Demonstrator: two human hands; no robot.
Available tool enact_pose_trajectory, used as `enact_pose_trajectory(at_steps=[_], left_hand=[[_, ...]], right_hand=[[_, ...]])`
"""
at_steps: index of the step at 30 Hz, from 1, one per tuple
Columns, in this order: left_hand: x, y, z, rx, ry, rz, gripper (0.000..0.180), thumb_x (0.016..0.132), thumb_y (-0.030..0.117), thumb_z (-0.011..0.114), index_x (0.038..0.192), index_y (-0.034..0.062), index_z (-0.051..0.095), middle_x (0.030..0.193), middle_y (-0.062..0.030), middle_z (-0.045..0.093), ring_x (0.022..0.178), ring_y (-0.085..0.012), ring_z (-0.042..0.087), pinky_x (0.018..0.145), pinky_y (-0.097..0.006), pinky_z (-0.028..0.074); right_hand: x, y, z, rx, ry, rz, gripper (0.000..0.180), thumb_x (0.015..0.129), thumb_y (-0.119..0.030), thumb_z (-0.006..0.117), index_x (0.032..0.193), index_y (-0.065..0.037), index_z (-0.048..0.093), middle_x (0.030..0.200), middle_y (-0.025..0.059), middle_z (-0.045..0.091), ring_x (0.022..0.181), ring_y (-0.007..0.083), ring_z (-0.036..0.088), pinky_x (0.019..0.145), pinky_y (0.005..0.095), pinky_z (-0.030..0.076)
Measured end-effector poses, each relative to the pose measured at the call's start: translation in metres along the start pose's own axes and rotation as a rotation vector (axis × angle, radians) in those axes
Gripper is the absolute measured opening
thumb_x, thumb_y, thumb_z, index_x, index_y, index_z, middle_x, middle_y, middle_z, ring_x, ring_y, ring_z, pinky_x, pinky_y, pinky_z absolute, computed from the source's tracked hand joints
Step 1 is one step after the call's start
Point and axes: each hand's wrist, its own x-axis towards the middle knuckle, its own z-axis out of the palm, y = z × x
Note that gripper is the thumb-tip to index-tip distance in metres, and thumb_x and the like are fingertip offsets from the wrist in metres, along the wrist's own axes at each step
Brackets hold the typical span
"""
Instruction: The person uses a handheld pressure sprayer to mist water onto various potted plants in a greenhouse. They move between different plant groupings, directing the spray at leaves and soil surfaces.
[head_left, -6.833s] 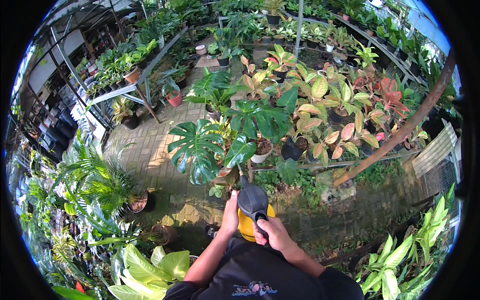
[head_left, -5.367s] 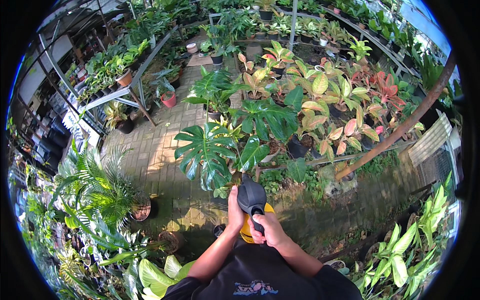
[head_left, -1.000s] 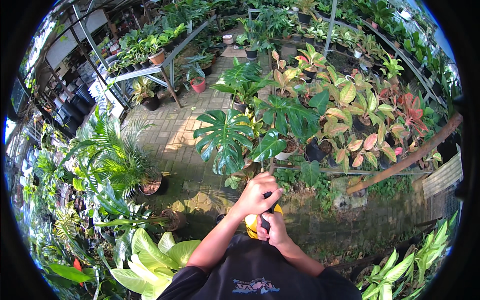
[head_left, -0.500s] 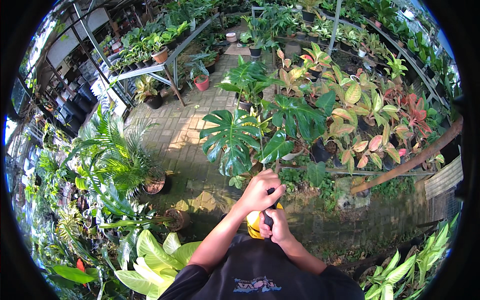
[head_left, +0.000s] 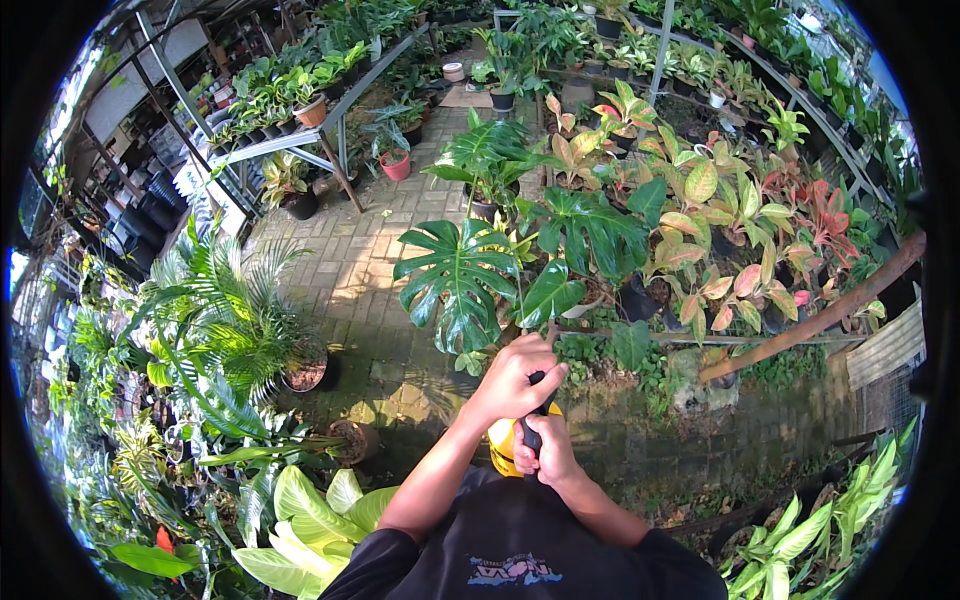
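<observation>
Close in front of my dark shirt is a yellow pump sprayer (head_left: 502, 446) with a black handle (head_left: 533, 433). My right hand (head_left: 549, 452) is wrapped round that handle. Above it, my left hand (head_left: 517, 378) is closed over the upper black part, its palm hiding most of what it grips. Just beyond my left hand, large split monstera leaves (head_left: 458, 278) spread out, glossy and wet-looking in places. The lower part of the sprayer is hidden by my hands and shirt.
Potted pink-and-green plants (head_left: 735, 250) crowd the right side, behind a slanting wooden pole (head_left: 815, 320). A potted palm (head_left: 225, 315) stands at left on the paved path (head_left: 345, 250). Bright broad leaves (head_left: 310, 520) reach close to my left elbow. A metal plant bench (head_left: 300, 137) is farther back.
The view has shifted slightly, so the surrounding plants sit a little differently. Both hands keep their hold on the sprayer, with hardly any movement between them.
</observation>
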Motion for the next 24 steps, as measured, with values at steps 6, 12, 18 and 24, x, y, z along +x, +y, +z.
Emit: enact_pose_trajectory(at_steps=[6,12,18,24], left_hand=[[-0.001,0.0,0.007,-0.006,0.022,-0.023,0.03,0.085,0.012,0.064,0.061,-0.0009,0.05,0.059,-0.0109,0.045,0.062,-0.0285,0.045,0.061,-0.04,0.038],[-0.003,0.001,0.012,-0.001,0.031,-0.021,0.03,0.085,0.012,0.064,0.061,-0.0005,0.051,0.059,-0.0106,0.046,0.062,-0.0284,0.046,0.061,-0.04,0.039],[-0.005,0.002,0.013,-0.006,0.042,-0.027,0.029,0.084,0.011,0.065,0.061,-0.0001,0.053,0.059,-0.0103,0.047,0.062,-0.0281,0.046,0.061,-0.04,0.039],[-0.007,0.003,0.013,0.0,0.044,-0.029,0.028,0.083,0.01,0.066,0.06,-0.0005,0.053,0.059,-0.0103,0.047,0.061,-0.028,0.046,0.061,-0.04,0.039]], right_hand=[[-0.003,-0.003,-0.007,-0.026,-0.003,0.013,0.028,0.096,-0.023,0.043,0.082,-0.001,0.051,0.051,0.0014,0.042,0.035,0.0098,0.033,0.036,0.0259,0.029],[-0.007,-0.003,-0.011,-0.032,-0.008,0.02,0.028,0.096,-0.024,0.044,0.082,-0.001,0.051,0.051,0.0017,0.042,0.035,0.0103,0.033,0.036,0.0264,0.029],[-0.007,-0.002,-0.012,-0.047,-0.012,0.024,0.027,0.096,-0.025,0.044,0.083,-0.002,0.051,0.051,0.0018,0.042,0.035,0.0105,0.033,0.036,0.0266,0.029],[-0.008,0.0,-0.014,-0.048,-0.017,0.031,0.027,0.096,-0.025,0.044,0.084,-0.002,0.052,0.051,0.0016,0.042,0.035,0.0106,0.033,0.036,0.0264,0.03]])
